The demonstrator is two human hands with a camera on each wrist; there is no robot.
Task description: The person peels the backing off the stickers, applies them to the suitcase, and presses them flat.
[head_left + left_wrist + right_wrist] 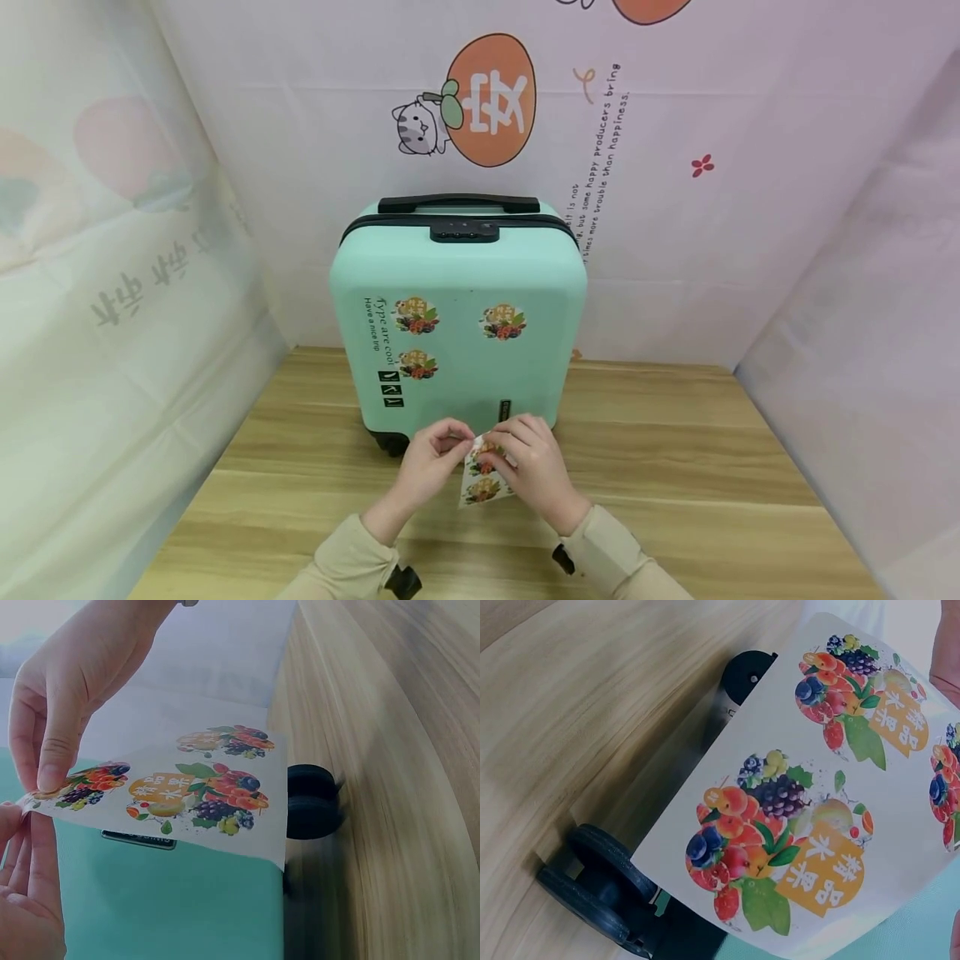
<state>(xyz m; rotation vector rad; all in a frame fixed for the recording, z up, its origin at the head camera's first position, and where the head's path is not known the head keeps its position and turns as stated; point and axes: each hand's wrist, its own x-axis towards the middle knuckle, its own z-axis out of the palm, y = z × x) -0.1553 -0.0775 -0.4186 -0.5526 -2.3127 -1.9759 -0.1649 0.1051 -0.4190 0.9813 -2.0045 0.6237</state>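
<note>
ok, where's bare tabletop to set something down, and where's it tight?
Bare, in the head view: the tabletop between the suitcase and the right-hand cloth; a smaller patch between suitcase and left-hand cloth.
Crowded: front centre, where the left hand, right hand and sticker sheet crowd the suitcase's lower front.

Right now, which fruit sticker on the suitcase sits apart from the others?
The right-hand sticker, standing alone; the other two sit one above the other beside the printed lettering.
</note>
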